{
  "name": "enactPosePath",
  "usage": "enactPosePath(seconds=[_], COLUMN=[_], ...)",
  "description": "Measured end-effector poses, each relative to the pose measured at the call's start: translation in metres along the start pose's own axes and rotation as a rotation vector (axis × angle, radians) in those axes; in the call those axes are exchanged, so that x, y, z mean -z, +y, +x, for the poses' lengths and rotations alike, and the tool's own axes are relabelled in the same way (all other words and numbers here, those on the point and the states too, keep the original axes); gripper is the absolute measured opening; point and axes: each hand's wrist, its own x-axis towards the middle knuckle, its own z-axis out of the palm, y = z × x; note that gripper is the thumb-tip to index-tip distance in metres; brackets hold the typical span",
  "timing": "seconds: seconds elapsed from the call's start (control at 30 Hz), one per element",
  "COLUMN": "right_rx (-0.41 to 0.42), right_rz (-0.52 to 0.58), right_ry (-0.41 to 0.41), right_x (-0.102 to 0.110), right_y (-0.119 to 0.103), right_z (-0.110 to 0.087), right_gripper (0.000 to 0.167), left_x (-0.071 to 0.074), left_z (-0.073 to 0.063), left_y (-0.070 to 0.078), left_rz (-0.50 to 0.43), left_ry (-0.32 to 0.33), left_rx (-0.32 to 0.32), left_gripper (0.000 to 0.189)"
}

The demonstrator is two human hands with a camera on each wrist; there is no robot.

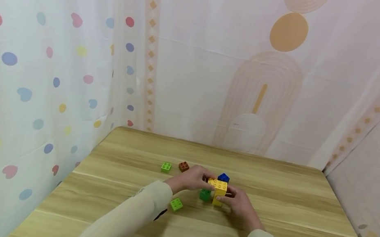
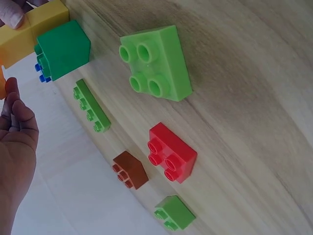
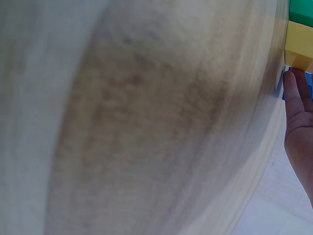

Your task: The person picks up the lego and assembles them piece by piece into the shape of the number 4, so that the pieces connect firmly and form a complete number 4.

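In the head view, my left hand (image 1: 194,178) holds a yellow toy building brick (image 1: 221,185) with studs on top, its fingers behind and thumb in front. My right hand (image 1: 240,203) grips the lower yellow brick (image 1: 217,200) beneath it from the right; its thumb lies on the near face. A dark green brick (image 1: 205,195) stands just left of the yellow stack. Behind the stack is a blue brick (image 1: 224,177), partly hidden. In the right wrist view the fingers (image 3: 293,93) touch the yellow brick (image 3: 299,45). Whether the two yellow bricks are joined, I cannot tell.
On the wooden table (image 1: 115,214) lie a near light green brick (image 1: 176,204), a far light green brick (image 1: 166,167) and a brown brick (image 1: 183,166). The left wrist view also has a red brick (image 2: 172,152) and a thin light green brick (image 2: 92,106). Patterned curtains (image 1: 189,73) surround the table.
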Motion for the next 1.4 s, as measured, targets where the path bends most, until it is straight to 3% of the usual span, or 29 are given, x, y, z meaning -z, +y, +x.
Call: enactPosePath(seconds=[0.63,0.97,1.4], right_rx=[0.017,0.059,0.093], right_rz=[0.026,-0.032,-0.033], right_ry=[-0.024,-0.065,-0.059], right_x=[0.002,0.012,0.012], right_y=[0.002,-0.009,-0.012], right_z=[0.001,0.007,0.006], right_gripper=[0.040,0.060,0.044], left_x=[0.003,0.009,0.008], left_z=[0.006,0.005,0.005], left_y=[0.006,0.008,0.001], left_rz=[0.060,0.080,0.087], left_ry=[-0.057,-0.083,-0.084], left_rx=[0.041,0.025,0.045], left_gripper=[0.028,0.020,0.029])
